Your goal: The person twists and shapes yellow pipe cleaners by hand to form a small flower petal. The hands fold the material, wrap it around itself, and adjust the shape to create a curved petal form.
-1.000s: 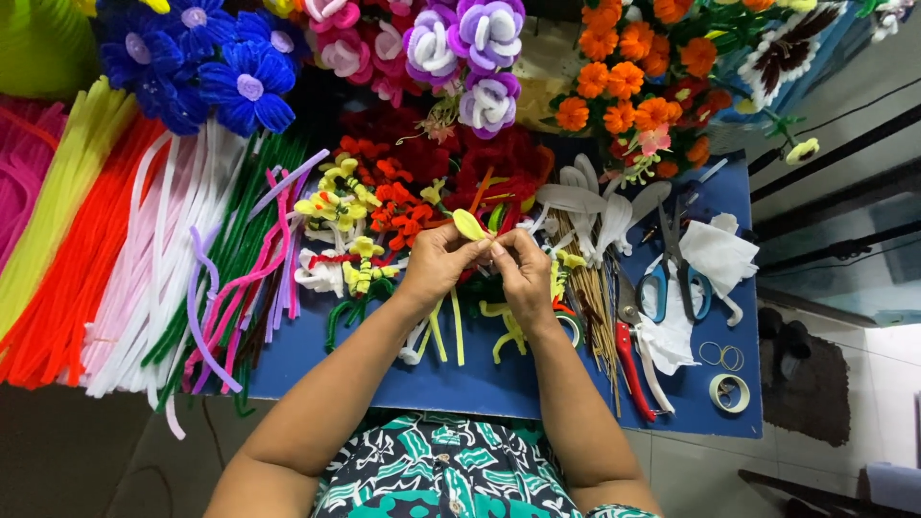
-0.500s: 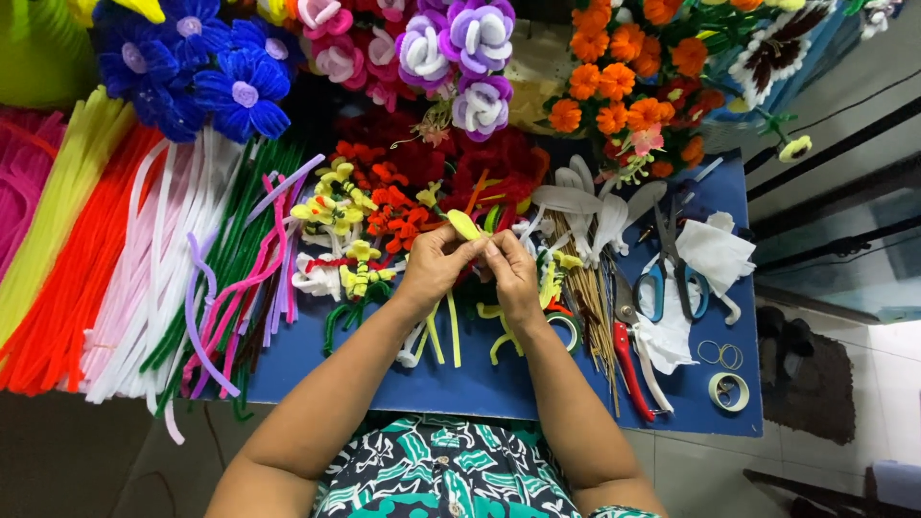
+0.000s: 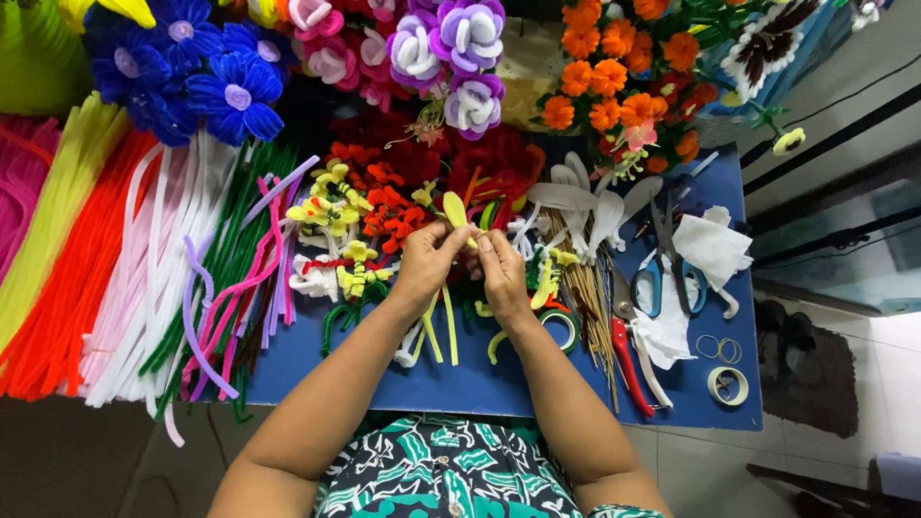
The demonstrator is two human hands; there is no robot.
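My left hand (image 3: 427,264) and my right hand (image 3: 501,270) meet over the middle of a blue table (image 3: 480,384). Together they pinch a small yellow pipe-cleaner petal (image 3: 455,208) that sticks up between the fingertips. Its yellow stem ends (image 3: 449,326) hang down below my left hand. Small red and yellow pipe-cleaner flowers (image 3: 369,206) lie just beyond my hands. White petal shapes (image 3: 580,197) lie to the right of them.
Bundles of loose pipe cleaners (image 3: 125,259) in yellow, orange, white, green and pink lie at the left. Blue (image 3: 206,82), purple (image 3: 451,53) and orange flowers (image 3: 614,82) stand at the back. Blue-handled scissors (image 3: 662,273), red pliers (image 3: 628,355), white tissue (image 3: 715,249), wooden sticks (image 3: 585,297) and tape rolls (image 3: 729,384) lie at the right.
Both hands stay together on the yellow petal, with only small finger shifts; the view has drifted slightly.
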